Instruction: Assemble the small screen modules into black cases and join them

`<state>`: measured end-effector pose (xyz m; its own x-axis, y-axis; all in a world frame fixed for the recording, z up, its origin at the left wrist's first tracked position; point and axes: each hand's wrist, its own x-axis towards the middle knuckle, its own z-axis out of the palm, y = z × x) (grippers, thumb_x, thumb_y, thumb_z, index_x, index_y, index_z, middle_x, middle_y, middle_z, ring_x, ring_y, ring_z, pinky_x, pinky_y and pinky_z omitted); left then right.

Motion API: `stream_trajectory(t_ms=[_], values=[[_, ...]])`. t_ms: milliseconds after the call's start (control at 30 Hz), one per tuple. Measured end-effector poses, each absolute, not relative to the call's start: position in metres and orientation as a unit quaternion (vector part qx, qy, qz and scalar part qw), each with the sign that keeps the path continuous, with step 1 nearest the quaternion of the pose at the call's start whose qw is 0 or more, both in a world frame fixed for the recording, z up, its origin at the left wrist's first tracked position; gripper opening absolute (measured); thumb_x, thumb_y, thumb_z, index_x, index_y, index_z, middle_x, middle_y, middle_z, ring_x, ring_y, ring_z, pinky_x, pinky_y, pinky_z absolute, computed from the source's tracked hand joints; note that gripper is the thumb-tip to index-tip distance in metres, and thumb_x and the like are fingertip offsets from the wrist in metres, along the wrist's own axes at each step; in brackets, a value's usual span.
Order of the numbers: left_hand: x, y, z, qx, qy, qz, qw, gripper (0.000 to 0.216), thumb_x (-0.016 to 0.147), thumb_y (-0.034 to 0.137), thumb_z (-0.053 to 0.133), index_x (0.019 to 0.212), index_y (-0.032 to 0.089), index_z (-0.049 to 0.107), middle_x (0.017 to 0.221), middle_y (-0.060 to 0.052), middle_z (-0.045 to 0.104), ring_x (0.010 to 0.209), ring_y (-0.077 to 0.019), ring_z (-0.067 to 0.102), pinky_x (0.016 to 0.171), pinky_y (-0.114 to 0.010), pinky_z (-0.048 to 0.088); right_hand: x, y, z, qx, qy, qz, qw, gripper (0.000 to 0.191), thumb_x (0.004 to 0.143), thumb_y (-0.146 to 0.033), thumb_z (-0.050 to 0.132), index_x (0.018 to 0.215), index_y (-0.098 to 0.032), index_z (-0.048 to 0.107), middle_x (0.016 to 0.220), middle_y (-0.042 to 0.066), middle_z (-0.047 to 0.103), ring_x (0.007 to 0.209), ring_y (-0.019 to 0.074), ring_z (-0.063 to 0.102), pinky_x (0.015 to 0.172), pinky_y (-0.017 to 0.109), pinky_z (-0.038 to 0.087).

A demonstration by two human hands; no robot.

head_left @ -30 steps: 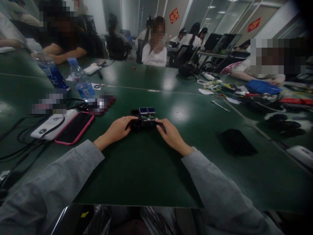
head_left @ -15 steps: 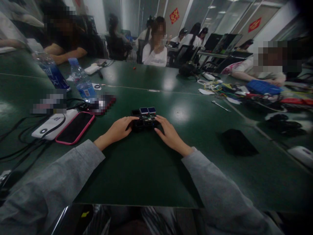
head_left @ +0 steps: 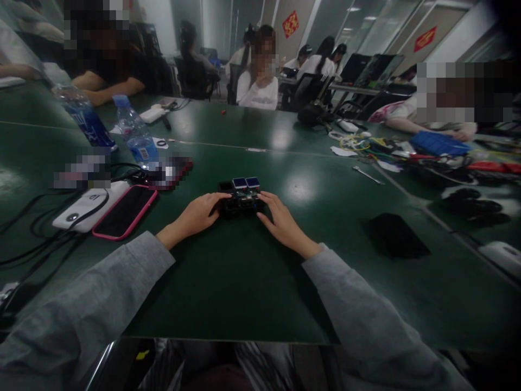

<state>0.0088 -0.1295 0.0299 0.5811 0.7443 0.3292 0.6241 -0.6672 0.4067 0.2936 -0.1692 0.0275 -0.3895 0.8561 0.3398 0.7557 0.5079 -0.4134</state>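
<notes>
A small black device [head_left: 245,202] with an exposed circuit board rests on the green table in front of me. Two dark blue square panels [head_left: 246,183] with pale rims stand side by side along its far edge. My left hand [head_left: 198,215] is closed on the device's left end, fingers over the top and thumb low at the near side. At the right end, my right hand [head_left: 281,221] holds it in the same way, fingertips at the upper edge. The fingertips partly cover both ends.
Left of me lie a pink-cased phone [head_left: 125,212], a white power bank [head_left: 89,206], cables and two water bottles [head_left: 136,133]. On the right are a black flat piece [head_left: 399,236], a wrench [head_left: 368,175] and tangled wires [head_left: 366,145]. Other people sit around the table [head_left: 228,293].
</notes>
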Motion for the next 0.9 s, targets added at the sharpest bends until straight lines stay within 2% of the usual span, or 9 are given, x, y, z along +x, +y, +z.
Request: stream_trajectory(t_ms=[267, 900], values=[[0.0089, -0.1310, 0.0312, 0.881, 0.385, 0.247, 0.122, 0.050, 0.087, 0.015, 0.053, 0.136, 0.024, 0.046, 0.122, -0.009, 0.063, 0.106, -0.0226, 0.062, 0.090, -0.043, 0.053, 0.2929, -0.1688, 0.0277, -0.482, -0.827, 0.100, 0.271, 0.046, 0.097, -0.034, 0.046, 0.142, -0.028, 0.036, 0.143, 0.011, 0.041, 0.132, 0.0295, 0.042, 0.104, 0.055, 0.044], [0.0091, -0.1309, 0.0310, 0.883, 0.391, 0.230, 0.120, 0.051, 0.087, 0.016, 0.053, 0.136, 0.024, 0.045, 0.122, -0.010, 0.063, 0.107, -0.0241, 0.062, 0.090, -0.044, 0.052, 0.2922, -0.1713, 0.0300, -0.485, -0.828, 0.094, 0.265, 0.047, 0.096, -0.031, 0.049, 0.141, -0.027, 0.034, 0.143, 0.010, 0.041, 0.128, 0.0281, 0.047, 0.103, 0.051, 0.047]])
